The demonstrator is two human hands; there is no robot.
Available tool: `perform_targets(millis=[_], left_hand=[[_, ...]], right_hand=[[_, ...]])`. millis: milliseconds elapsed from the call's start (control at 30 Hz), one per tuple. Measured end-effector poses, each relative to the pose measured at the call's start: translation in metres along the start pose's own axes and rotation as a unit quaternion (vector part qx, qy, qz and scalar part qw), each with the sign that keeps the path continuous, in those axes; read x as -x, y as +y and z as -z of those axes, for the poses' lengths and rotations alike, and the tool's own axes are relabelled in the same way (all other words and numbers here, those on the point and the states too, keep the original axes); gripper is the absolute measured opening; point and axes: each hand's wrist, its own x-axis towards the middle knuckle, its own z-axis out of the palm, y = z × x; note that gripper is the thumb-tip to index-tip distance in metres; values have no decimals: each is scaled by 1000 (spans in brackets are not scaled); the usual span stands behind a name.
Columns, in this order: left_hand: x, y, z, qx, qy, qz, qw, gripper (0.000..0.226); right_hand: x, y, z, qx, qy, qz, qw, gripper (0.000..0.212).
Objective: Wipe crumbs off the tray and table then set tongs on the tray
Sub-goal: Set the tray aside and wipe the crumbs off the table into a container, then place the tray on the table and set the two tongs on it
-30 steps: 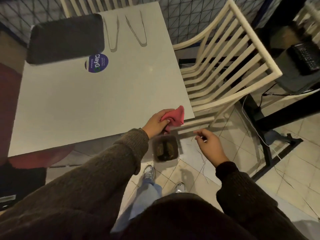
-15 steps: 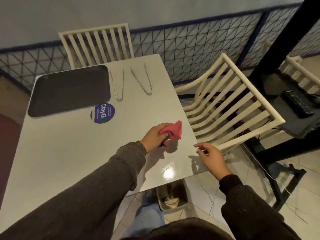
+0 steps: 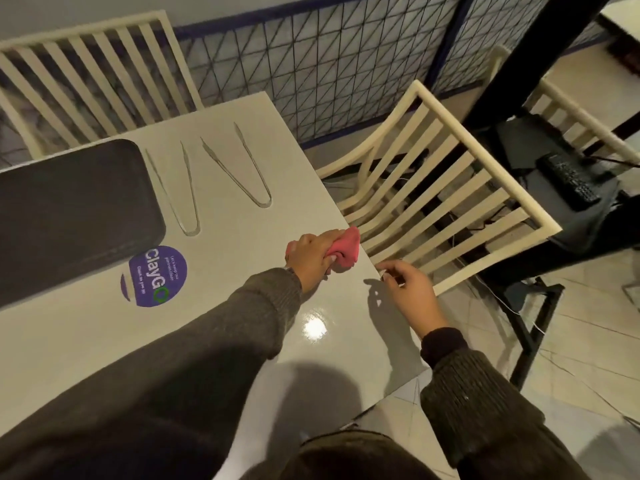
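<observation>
My left hand is shut on a bunched pink cloth, which rests on the white table close to its right edge. Beside it, at that edge, my right hand hovers with fingers loosely curled and nothing visible in it. A dark tray lies at the far left of the table. To the right of the tray lie two metal tongs, one nearer the tray and one farther right, both flat on the table.
A round purple sticker is stuck to the table below the tray. A cream slatted chair stands tight against the right edge, another at the far end. A wire fence and black table legs lie beyond.
The view has lifted from the floor and a bin under the table edge to the tabletop. My left hand has carried the cloth up onto the table and farther along its right edge.
</observation>
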Motion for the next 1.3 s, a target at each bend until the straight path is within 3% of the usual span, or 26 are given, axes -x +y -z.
perform_targets(millis=[100, 167, 400, 600, 800, 1067, 1300], left_hand=[[1, -3, -17, -96, -64, 0, 993, 60], [8, 0, -19, -124, -67, 4, 990, 63], [83, -7, 10, 90, 32, 41, 995, 57], [213, -33, 31, 246, 168, 157, 942, 33], [301, -66, 72, 266, 237, 225, 907, 32], [345, -151, 126, 330, 307, 265, 852, 25], [332, -241, 182, 336, 285, 259, 860, 29]], right_hand=[[4, 10, -4, 9, -5, -14, 1000, 23], [10, 14, -5, 8, -15, -18, 1000, 23], [44, 0, -5, -20, -50, 35, 998, 23], [73, -28, -38, 11, -150, 138, 979, 21], [88, -83, -74, 52, -200, 216, 954, 22], [68, -176, -148, 111, -209, 256, 937, 22], [32, -229, -221, 130, -175, 214, 952, 20]])
